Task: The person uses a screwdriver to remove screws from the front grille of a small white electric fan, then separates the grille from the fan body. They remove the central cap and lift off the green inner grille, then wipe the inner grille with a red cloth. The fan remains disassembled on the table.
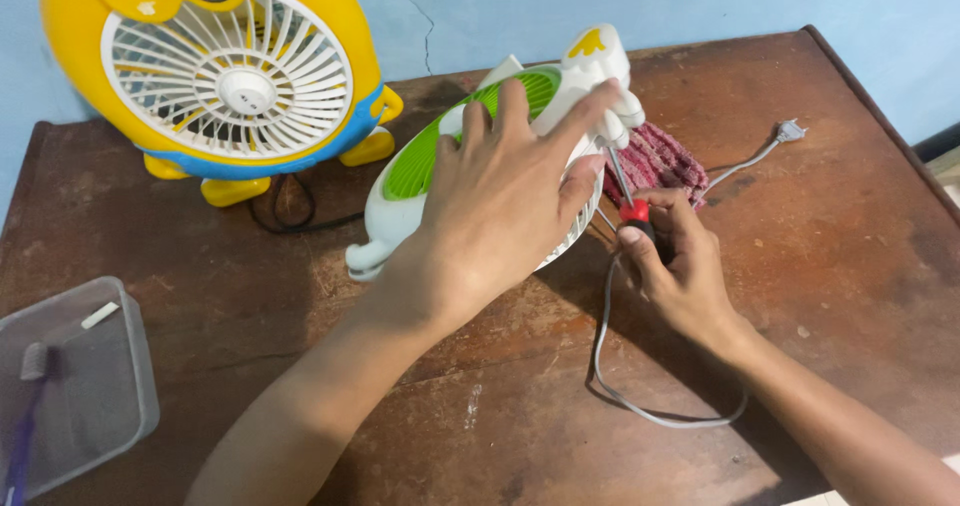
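I work at a worn brown wooden table [850, 246] against a pale blue wall [700, 1]. My left hand [500, 196] lies spread flat over the white-and-green toy fan [440, 156], tipped mid-table; its shell looks not yet opened. My right hand [680, 266] grips a red-handled screwdriver [632, 206] at its underside.

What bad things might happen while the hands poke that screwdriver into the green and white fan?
The screwdriver in the right hand could slip off and jab the left hand, which presses on the green and white fan right beside the tip. The fan is tilted up on its edge, so it might tip or slide on the wooden table. The grey cord loops under the right wrist and could snag.
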